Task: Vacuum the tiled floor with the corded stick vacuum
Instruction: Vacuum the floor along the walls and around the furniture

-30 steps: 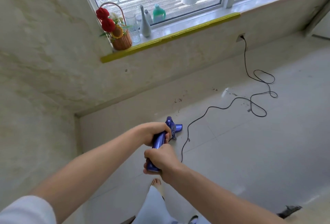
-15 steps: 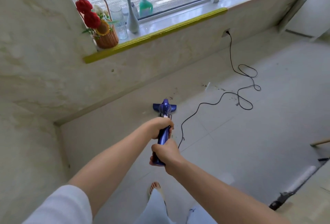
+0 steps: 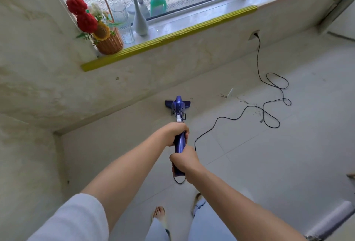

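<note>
The blue stick vacuum (image 3: 180, 141) points away from me across the pale tiled floor (image 3: 269, 164). Its flat head (image 3: 177, 104) lies on the tiles close to the foot of the wall under the window. My left hand (image 3: 175, 133) grips the handle higher up. My right hand (image 3: 183, 161) grips the handle's near end. A black cord (image 3: 221, 119) runs from the handle over the floor in loops to a wall socket (image 3: 254, 35). Dark crumbs (image 3: 242, 101) and a small white stick (image 3: 229, 93) lie right of the vacuum head.
The window sill with a yellow edge strip (image 3: 169, 37) carries a flower basket (image 3: 107, 43), a glass jar (image 3: 123, 23), a white vase (image 3: 140, 21) and bottles. A wall corner (image 3: 55, 133) stands at the left. My feet (image 3: 159, 214) are below. A white roll (image 3: 332, 219) lies at lower right.
The vacuum head has slid forward and left toward the wall, turning square to it. My view has shifted so the sill and socket sit lower and further right than half a second ago.
</note>
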The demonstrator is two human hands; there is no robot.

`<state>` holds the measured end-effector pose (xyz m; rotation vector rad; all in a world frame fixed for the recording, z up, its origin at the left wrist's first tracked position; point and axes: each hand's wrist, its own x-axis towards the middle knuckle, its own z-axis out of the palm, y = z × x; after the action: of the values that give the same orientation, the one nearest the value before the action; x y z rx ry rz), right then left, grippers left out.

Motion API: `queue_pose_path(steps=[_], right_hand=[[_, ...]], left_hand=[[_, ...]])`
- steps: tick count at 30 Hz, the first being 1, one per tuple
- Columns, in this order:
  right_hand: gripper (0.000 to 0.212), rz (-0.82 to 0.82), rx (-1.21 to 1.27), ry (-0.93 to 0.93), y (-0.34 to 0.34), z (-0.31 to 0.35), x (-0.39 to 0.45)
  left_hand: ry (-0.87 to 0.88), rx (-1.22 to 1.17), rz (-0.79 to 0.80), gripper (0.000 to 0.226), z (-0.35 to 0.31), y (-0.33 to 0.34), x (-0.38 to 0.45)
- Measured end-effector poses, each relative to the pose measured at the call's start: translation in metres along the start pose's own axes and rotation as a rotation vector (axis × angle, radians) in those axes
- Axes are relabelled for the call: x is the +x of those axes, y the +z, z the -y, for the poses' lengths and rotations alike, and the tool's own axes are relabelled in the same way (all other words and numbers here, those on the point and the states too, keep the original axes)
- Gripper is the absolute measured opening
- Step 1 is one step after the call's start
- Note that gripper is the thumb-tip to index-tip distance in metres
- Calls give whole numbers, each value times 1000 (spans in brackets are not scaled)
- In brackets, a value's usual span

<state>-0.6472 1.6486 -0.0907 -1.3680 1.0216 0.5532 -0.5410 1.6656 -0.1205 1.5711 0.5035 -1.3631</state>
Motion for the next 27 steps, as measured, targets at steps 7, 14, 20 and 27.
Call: queue_pose_path(steps=[7,14,20,27], right_hand=[[29,56,-168,-30,-94,42,57],[29,131,-254,-12,-148,62,82],[29,112,-256,-26,-149,55,80],[27,108,-209,-25,-122,37,38]], left_hand=[[46,-122,-103,17,-64,64,43],[59,-162,-156,18,-91,100,74],[80,-167,-167,22,-86,105,73],[76,-138,-100,21,-53,88,38]])
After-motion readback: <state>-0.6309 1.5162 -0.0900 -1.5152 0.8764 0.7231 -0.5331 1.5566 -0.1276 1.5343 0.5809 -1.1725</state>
